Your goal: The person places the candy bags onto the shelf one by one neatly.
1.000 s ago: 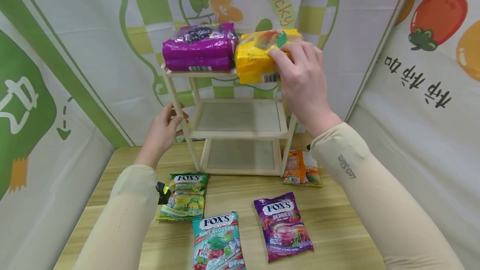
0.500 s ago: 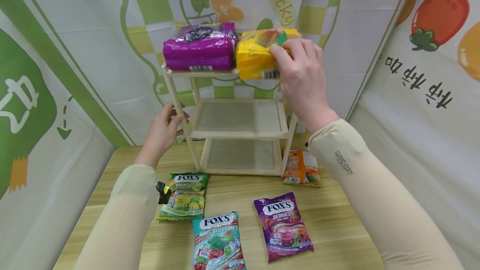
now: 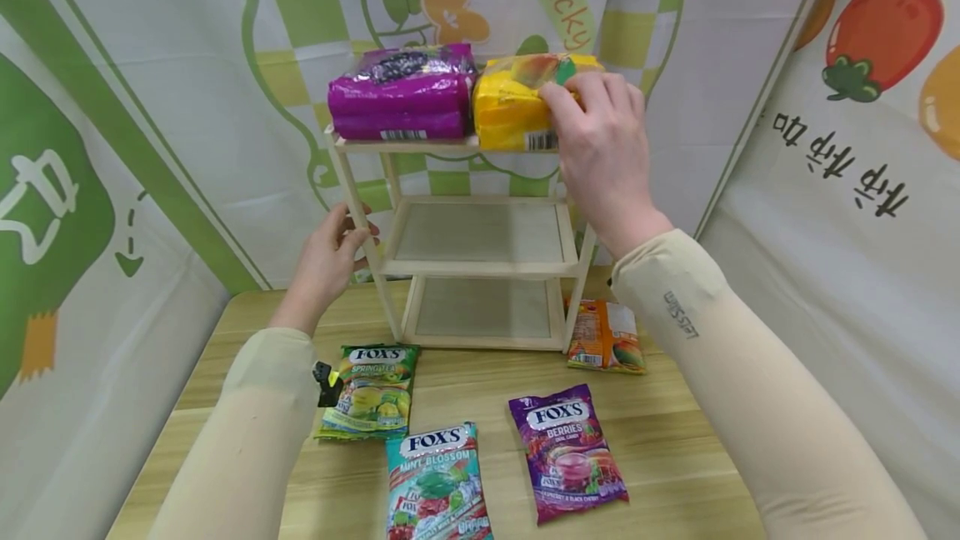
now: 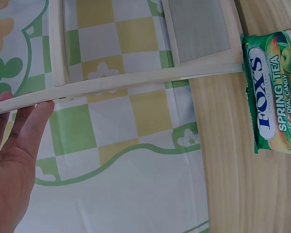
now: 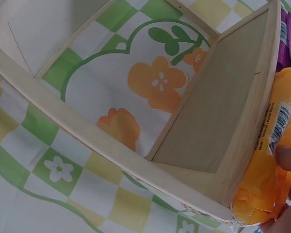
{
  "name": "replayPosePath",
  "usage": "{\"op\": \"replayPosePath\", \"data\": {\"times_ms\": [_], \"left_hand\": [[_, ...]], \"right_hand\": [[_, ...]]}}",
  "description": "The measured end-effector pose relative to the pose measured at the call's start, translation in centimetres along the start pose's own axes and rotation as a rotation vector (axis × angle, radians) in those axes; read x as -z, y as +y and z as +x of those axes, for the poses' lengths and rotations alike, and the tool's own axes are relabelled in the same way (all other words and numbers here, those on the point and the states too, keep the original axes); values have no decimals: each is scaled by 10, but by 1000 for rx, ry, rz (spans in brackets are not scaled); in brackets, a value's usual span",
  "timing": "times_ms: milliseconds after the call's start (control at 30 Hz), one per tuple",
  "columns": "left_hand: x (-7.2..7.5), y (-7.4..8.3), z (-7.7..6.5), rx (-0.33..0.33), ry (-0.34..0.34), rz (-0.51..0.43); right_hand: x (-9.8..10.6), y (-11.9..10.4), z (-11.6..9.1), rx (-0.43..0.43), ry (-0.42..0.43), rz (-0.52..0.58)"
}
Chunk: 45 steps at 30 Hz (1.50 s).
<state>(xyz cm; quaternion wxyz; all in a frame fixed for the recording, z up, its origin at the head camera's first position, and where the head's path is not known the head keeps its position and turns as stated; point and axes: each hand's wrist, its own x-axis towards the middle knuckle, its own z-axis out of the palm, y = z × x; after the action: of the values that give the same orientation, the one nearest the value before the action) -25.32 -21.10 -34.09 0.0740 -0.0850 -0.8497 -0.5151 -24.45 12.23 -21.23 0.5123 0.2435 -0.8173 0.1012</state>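
Note:
My right hand point(image 3: 606, 152) grips the right end of a yellow bag point(image 3: 517, 102) with a mango picture, on the top tier of a small wooden rack point(image 3: 480, 271). In the right wrist view, the yellow bag point(image 5: 264, 160) lies along the top tier's edge, with the thumb over its front. Left of it on that tier sits a purple bag point(image 3: 401, 98) with dark grapes printed on it. My left hand point(image 3: 330, 252) holds the rack's left post, its fingers point(image 4: 31, 128) reaching behind the post in the left wrist view.
On the table point(image 3: 247, 373) lie a green Spring Tea candy bag point(image 3: 371, 394), a teal Mint Blossom bag point(image 3: 437, 482) and a purple Berries bag point(image 3: 567, 452). An orange bag point(image 3: 606, 336) lies by the rack's right foot. Printed cloth walls point(image 3: 187, 107) stand close behind and at both sides.
The yellow bag's front edge has risen slightly and moved back, now level with the top tier beside the purple bag; my right hand moved with it. My left hand stays at the post.

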Motion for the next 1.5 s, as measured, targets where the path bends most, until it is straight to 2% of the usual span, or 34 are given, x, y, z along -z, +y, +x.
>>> {"op": "replayPosePath", "data": {"times_ms": [1067,1500], "left_hand": [[0,2,0,13,-9,-14],[1,2,-2,-11,-12,-7]], "right_hand": [[-7,4,4,-6,-44,-23],[-11,6,6,-18,-59,-46]]}}
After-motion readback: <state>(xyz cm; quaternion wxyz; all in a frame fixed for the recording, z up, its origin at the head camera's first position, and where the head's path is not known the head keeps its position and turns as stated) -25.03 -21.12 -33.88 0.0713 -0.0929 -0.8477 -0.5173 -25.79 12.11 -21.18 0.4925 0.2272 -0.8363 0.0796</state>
